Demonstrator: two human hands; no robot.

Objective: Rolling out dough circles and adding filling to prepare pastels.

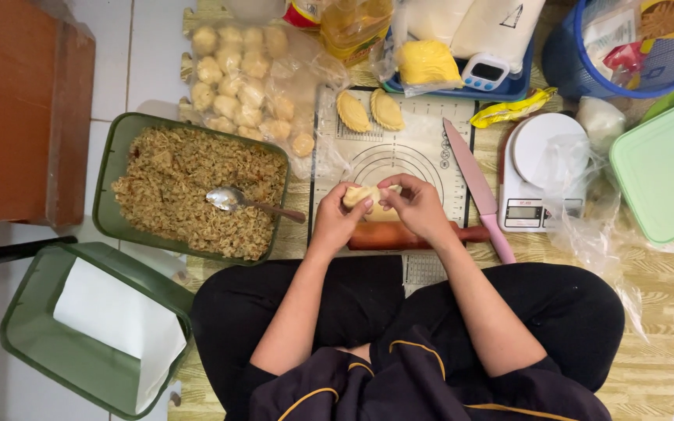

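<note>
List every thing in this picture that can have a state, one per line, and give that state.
Dough piece: held by both hands, folded.
Left hand: fingers gripping.
Right hand: fingers pinching.
Filling tub: open, full.
Spoon: resting in filling.
Two pastries: sealed.
Knife: lying flat.
Rolling pin: idle.

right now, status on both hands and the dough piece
Left hand and right hand both closed on the dough piece, held over the baking mat. Rolling pin just beneath; pink knife lies to the right, apart.
</note>
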